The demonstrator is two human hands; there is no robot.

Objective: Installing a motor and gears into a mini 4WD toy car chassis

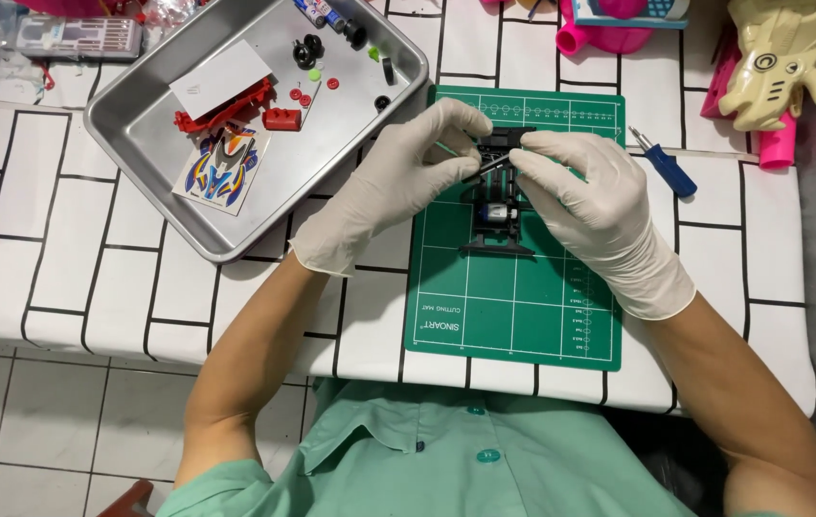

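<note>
A black toy car chassis with a small silver motor lies on a green cutting mat. My left hand, in a white glove, pinches a thin black rod at the chassis's far end. My right hand, also gloved, grips the far end of the chassis from the right. The fingertips of both hands meet over that end and hide part of it.
A metal tray at the upper left holds red parts, black wheels, a sticker sheet and a white card. A blue-handled screwdriver lies right of the mat. Pink and cream toys stand at the far right. The table's front edge runs below the mat.
</note>
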